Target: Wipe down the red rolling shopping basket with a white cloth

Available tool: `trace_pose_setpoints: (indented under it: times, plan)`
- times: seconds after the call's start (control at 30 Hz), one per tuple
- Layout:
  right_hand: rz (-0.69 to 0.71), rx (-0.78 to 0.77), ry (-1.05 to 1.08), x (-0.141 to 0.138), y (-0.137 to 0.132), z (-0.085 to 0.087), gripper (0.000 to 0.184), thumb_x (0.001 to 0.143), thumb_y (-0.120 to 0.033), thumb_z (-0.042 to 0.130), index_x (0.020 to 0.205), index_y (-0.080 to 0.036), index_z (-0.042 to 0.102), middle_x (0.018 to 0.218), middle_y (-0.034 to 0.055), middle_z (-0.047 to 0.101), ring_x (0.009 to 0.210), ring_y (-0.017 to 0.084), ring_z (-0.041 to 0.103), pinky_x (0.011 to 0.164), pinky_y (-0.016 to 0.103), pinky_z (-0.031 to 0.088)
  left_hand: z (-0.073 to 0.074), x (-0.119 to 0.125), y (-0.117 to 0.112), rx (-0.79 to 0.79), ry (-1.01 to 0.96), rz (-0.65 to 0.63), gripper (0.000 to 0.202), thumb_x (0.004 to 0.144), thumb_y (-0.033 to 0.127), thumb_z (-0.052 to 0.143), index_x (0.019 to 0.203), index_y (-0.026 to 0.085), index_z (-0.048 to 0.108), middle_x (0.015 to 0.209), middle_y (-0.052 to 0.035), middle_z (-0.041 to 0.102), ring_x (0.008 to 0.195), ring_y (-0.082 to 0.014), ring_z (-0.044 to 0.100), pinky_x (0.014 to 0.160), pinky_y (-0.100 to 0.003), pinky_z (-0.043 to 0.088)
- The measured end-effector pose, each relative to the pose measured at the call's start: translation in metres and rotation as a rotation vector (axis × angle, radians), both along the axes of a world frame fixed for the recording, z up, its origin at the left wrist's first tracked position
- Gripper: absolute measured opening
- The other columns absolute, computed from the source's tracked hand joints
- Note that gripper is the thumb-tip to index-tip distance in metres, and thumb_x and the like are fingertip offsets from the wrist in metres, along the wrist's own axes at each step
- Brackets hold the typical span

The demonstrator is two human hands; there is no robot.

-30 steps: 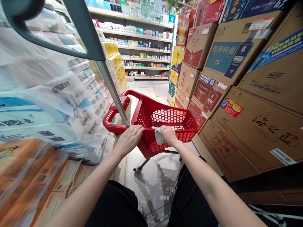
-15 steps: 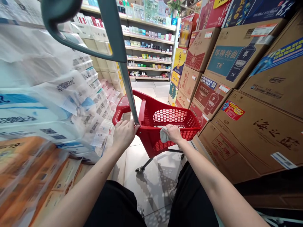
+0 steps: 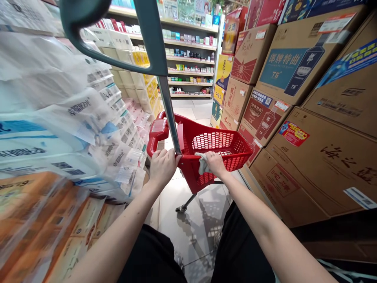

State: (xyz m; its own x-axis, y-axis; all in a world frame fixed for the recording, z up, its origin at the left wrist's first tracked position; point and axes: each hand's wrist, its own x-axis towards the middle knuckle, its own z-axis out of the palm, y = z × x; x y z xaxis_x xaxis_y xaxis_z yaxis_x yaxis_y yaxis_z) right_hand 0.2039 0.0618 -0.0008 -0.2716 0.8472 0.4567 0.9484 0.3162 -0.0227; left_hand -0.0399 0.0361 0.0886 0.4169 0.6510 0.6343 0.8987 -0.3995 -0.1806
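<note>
Between two walls of stock in a shop aisle, a red wheeled shopping basket point(image 3: 203, 179) stands on the pale tiled floor point(image 3: 196, 232), just ahead of the person's knees. Its mesh tub points toward the far shelves.

The left hand point(image 3: 163, 165) is at the basket's near left corner, fingers curled shut around the foot of the metal pull rod point(image 3: 170, 114). This rod slants up and toward the camera to a grey-green loop grip point(image 3: 153, 39) at the top of the view. Just beyond that hand, the basket's red carry handle point(image 3: 157, 131) arches to the left.

The right hand point(image 3: 216, 163) lies on the near rim of the tub, closed over a crumpled grey cloth point(image 3: 202, 164). The cloth is pressed against the rim and bunches out to the left of the knuckles. The two hands are near each other, with the rod's base between them.

One small caster point(image 3: 180, 209) shows beneath the tub.

On the left, plastic-wrapped tissue packs point(image 3: 67, 125) are piled high – white and blue above, orange packs point(image 3: 44, 220) below, blurred and close. On the right, brown cardboard cartons point(image 3: 312, 165) with printed labels are stacked in a slanting wall. Far down the aisle, shelves point(image 3: 188, 59) carry rows of small boxed goods. Black trousers point(image 3: 150, 255) fill the bottom of the view.
</note>
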Motion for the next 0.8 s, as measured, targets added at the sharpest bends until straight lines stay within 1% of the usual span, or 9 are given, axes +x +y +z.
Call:
trace_pose_setpoints:
  times: [0.13,0.2,0.23,0.33,0.43,0.5,0.57,0.67,0.8]
  plan:
    - [-0.149,-0.031,-0.022,0.053,0.002,-0.016,0.027,0.095,-0.037,0.039,0.105,-0.018,0.055,0.097,0.0081,0.058,0.093,0.02,0.048,0.085,0.031,0.032,-0.001,0.002,-0.001,0.001,0.003,-0.006,0.026,0.092,0.036,0.037,0.086,0.017,0.054,0.071,-0.0081,0.06,0.077,-0.0246,0.053,0.078,-0.038,0.033]
    - [-0.177,-0.044,-0.04,0.067,0.003,-0.02,0.03,0.094,-0.042,0.04,0.104,-0.018,0.056,0.097,0.0084,0.058,0.094,0.021,0.048,0.085,0.031,0.031,-0.002,0.004,-0.001,0.012,-0.003,0.006,0.026,0.092,0.036,0.037,0.086,0.017,0.054,0.07,-0.0079,0.059,0.077,-0.0248,0.053,0.078,-0.038,0.033]
    - [-0.196,-0.042,-0.043,0.069,0.003,-0.021,0.032,0.094,-0.043,0.04,0.104,-0.018,0.056,0.097,0.0087,0.058,0.094,0.021,0.047,0.085,0.032,0.031,-0.003,0.006,-0.001,0.02,-0.006,0.015,0.026,0.092,0.036,0.037,0.086,0.017,0.054,0.069,-0.0078,0.058,0.076,-0.025,0.052,0.078,-0.038,0.033]
    - [-0.252,-0.001,-0.018,0.049,0.001,-0.017,0.037,0.094,-0.046,0.038,0.105,-0.017,0.057,0.098,0.0105,0.058,0.094,0.023,0.046,0.087,0.035,0.031,-0.004,0.011,0.0,0.047,-0.016,0.042,0.027,0.092,0.036,0.037,0.085,0.017,0.054,0.068,-0.0077,0.057,0.075,-0.0252,0.052,0.079,-0.039,0.033]
    - [-0.173,0.039,0.043,0.008,-0.002,-0.006,0.038,0.094,-0.046,0.036,0.108,-0.017,0.056,0.099,0.0108,0.058,0.093,0.023,0.046,0.086,0.036,0.032,-0.004,0.016,0.0,0.06,-0.024,0.044,0.027,0.091,0.036,0.036,0.085,0.017,0.054,0.067,-0.0077,0.056,0.075,-0.0254,0.052,0.079,-0.039,0.033]
    - [-0.101,0.054,0.093,-0.017,-0.006,0.001,0.034,0.095,-0.04,0.037,0.113,-0.017,0.054,0.101,0.0112,0.057,0.093,0.023,0.047,0.087,0.037,0.034,-0.003,0.019,-0.002,0.051,-0.033,0.04,0.027,0.091,0.035,0.036,0.086,0.017,0.055,0.069,-0.0084,0.057,0.076,-0.0258,0.052,0.079,-0.04,0.033]
    - [-0.101,0.068,0.164,-0.034,-0.011,0.006,0.033,0.095,-0.033,0.038,0.119,-0.016,0.051,0.106,0.0124,0.057,0.097,0.024,0.047,0.092,0.039,0.034,-0.003,0.021,-0.003,0.043,-0.043,0.031,0.028,0.091,0.036,0.036,0.087,0.016,0.055,0.07,-0.0091,0.058,0.076,-0.0263,0.052,0.079,-0.04,0.033]
    - [-0.064,0.1,0.251,-0.037,-0.019,0.004,0.036,0.094,-0.026,0.037,0.127,-0.015,0.047,0.116,0.0129,0.055,0.11,0.024,0.045,0.102,0.043,0.03,-0.004,0.022,-0.005,0.05,-0.046,0.014,0.028,0.091,0.036,0.036,0.087,0.017,0.056,0.069,-0.009,0.058,0.076,-0.0263,0.051,0.079,-0.04,0.033]
    - [0.059,0.185,0.328,-0.015,-0.029,-0.012,0.043,0.094,-0.017,0.029,0.136,-0.018,0.042,0.133,0.0076,0.049,0.13,0.018,0.034,0.111,0.042,0.024,-0.004,0.02,-0.007,0.042,-0.044,0.013,0.028,0.091,0.036,0.036,0.087,0.017,0.056,0.07,-0.0092,0.058,0.075,-0.0258,0.051,0.08,-0.04,0.033]
